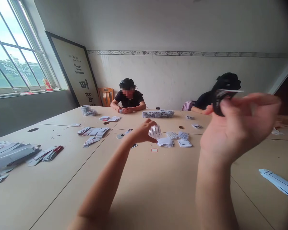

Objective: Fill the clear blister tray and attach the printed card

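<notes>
My left hand point(144, 131) reaches far out over the beige table point(158, 191) and is closed on a small white folded paper piece point(155, 131), just above a little heap of similar white pieces point(166, 142). My right hand point(240, 127) is raised close to the camera, blurred, pinching a thin flat white card point(230, 91) between thumb and fingers. Flat printed cards point(184, 143) lie beside the heap.
Two people sit at the far side, one in the middle point(128, 99), one at the right point(220, 95), with a row of stacked packs point(157, 114) between them. Card piles point(16, 155) lie at the left, more point(93, 132) mid-table, strips point(279, 182) at the right.
</notes>
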Demonstrator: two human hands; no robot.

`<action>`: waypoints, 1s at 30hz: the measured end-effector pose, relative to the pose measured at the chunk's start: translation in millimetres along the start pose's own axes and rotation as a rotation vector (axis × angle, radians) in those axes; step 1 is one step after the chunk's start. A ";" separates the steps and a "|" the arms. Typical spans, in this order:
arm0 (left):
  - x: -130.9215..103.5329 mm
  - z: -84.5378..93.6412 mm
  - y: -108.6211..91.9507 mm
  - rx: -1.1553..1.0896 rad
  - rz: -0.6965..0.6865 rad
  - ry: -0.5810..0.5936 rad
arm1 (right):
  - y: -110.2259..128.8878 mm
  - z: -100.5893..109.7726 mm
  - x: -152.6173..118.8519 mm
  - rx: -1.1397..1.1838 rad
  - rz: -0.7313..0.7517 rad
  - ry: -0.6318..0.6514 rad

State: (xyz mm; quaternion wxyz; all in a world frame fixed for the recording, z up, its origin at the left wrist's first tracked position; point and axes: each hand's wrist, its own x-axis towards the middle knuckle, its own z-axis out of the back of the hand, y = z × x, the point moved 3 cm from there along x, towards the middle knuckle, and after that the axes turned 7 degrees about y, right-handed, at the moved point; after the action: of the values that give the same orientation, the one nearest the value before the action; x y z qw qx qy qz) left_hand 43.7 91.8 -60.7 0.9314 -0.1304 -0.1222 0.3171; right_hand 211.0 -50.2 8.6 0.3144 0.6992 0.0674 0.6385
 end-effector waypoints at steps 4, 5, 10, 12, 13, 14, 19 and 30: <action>-35.3 41.6 -16.1 -0.013 -0.128 -0.235 | -1.1 -6.8 6.0 -0.019 0.017 0.007; -43.1 48.3 -21.2 -0.015 -0.143 -0.276 | -1.2 -9.9 6.3 -0.025 0.025 -0.005; -69.5 66.5 -49.5 0.005 -0.204 -0.389 | -0.4 -28.6 -0.8 -0.033 0.084 -0.247; -75.8 69.9 -59.7 0.020 -0.231 -0.423 | -1.6 -37.6 -1.9 -0.020 0.049 -0.219; -78.6 71.2 -64.0 0.030 -0.241 -0.443 | -2.8 -41.9 -1.5 0.003 0.010 -0.163; -81.1 72.1 -67.7 0.042 -0.248 -0.460 | -4.3 -45.7 -0.9 0.041 -0.041 -0.091; -91.0 73.1 -79.9 0.089 -0.298 -0.487 | -10.8 -58.6 -1.1 0.371 -0.313 0.283; -91.0 68.8 -79.6 0.104 -0.296 -0.466 | -14.8 -64.9 -2.1 0.579 -0.416 0.230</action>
State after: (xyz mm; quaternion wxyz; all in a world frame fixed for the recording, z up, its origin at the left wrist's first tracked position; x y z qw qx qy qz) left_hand -3.1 -14.3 16.0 0.9199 0.0133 -0.3342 0.2047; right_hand 154.5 -16.6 -1.9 0.2168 0.6543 0.4207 0.5898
